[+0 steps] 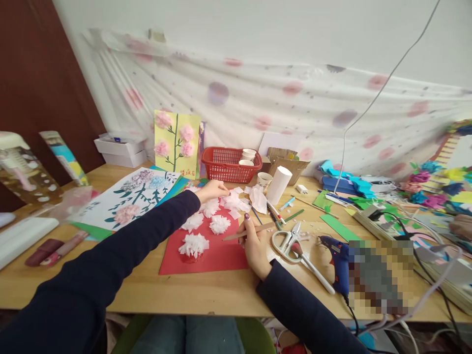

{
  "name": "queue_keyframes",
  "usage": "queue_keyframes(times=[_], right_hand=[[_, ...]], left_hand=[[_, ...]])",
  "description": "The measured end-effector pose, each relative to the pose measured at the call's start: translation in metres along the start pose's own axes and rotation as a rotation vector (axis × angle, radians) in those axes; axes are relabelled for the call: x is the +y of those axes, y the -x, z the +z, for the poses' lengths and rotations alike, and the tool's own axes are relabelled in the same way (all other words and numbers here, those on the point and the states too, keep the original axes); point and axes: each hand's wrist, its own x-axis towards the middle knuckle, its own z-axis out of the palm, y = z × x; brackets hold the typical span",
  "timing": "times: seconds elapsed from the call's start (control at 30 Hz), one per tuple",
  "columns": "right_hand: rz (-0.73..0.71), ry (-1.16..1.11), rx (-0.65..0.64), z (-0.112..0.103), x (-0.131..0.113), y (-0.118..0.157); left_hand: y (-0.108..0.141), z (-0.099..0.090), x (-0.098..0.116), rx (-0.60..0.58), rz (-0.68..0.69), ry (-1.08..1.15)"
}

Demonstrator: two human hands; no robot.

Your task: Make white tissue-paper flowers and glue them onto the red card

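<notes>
My left hand (214, 191) reaches over the far part of the red card sheet (173, 263), its fingers drawn together right by loose white tissue paper (236, 202). Whatever lies between those fingertips is hidden. Closed around a thin, brown, pointed strip (231, 237), my right hand (256, 248) hovers near the card's right side; the tip points left. Ruffled white tissue flowers lie on the card, one nearest me (194, 245) and another (220, 224) behind it. Scissors with pale handles (285, 246) lie to the right of my right hand.
A blue glue gun (339, 260) with its cable lies at the right, near a power strip (379, 231). At the back stand a red basket (230, 172), a paper cup (264, 180) and a white roll (279, 186). Flower pictures (127, 194) lie left.
</notes>
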Motion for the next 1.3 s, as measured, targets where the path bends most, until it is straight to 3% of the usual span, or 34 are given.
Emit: queue_keyframes(times=[0.13, 0.23, 0.43, 0.53, 0.63, 0.8, 1.07, 1.3], right_hand=[[-0.005, 0.005, -0.001, 0.000, 0.000, 0.001], [-0.003, -0.021, 0.007, 0.001, -0.002, 0.002], [-0.097, -0.037, -0.057, 0.004, -0.005, 0.013], [-0.131, -0.011, -0.146, 0.006, -0.002, 0.025], [-0.183, 0.071, -0.256, 0.010, -0.001, 0.038], [-0.367, 0.312, -0.460, 0.025, -0.007, 0.050], [-0.377, 0.437, -0.436, 0.047, 0.003, 0.044], [-0.409, 0.459, -0.448, 0.048, 0.004, 0.041]], left_hand=[[0.007, -0.012, 0.007, 0.053, -0.030, 0.080], [0.030, -0.032, 0.011, 0.042, -0.044, 0.150], [0.131, -0.070, -0.003, 0.007, -0.102, 0.122], [0.179, -0.075, -0.013, -0.109, -0.145, -0.009], [0.206, -0.071, -0.019, -0.160, -0.139, -0.124], [0.207, -0.063, -0.025, -0.175, -0.095, -0.189], [0.194, -0.058, -0.039, -0.142, 0.041, -0.262], [0.210, -0.055, -0.045, -0.077, 0.145, -0.248]])
